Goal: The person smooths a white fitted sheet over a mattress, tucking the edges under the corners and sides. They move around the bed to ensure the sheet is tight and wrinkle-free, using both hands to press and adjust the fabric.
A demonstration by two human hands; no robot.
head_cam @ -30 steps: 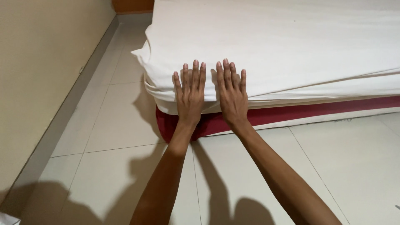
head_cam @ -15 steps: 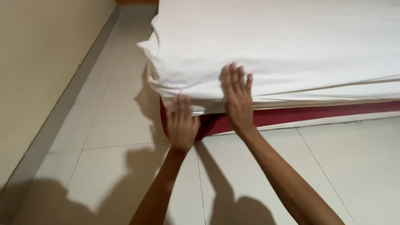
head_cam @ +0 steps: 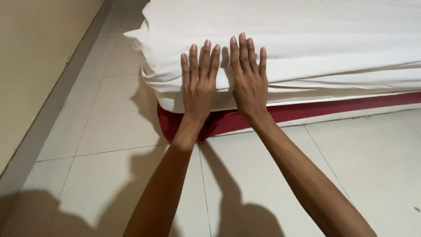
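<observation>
Head view, looking down at a bed corner. Left hand (head_cam: 199,81) is lying flat, palm down, fingers spread and extended, on the side fold of the white bed sheet (head_cam: 315,39) where it is draping over the mattress edge near the corner. Right hand (head_cam: 248,74) is lying just beside it, likewise flat and open, fingers slightly fanned; neither hand is pinching or gripping any cloth. The sheet is covering the mattress top and hanging in loose layered folds down the side, stopping above the red mattress base (head_cam: 342,107), which is showing in a strip below. Judgement: the step in hand looks like pressing and smoothing the sheet against the mattress side at the corner. Folds are bunching at the corner and running rightward, so the next move probably calls for sliding the flat palms along the side, or tucking the hanging edge under. Bed is standing on a pale tiled floor (head_cam: 109,131), with a beige wall (head_cam: 35,57) at left.
</observation>
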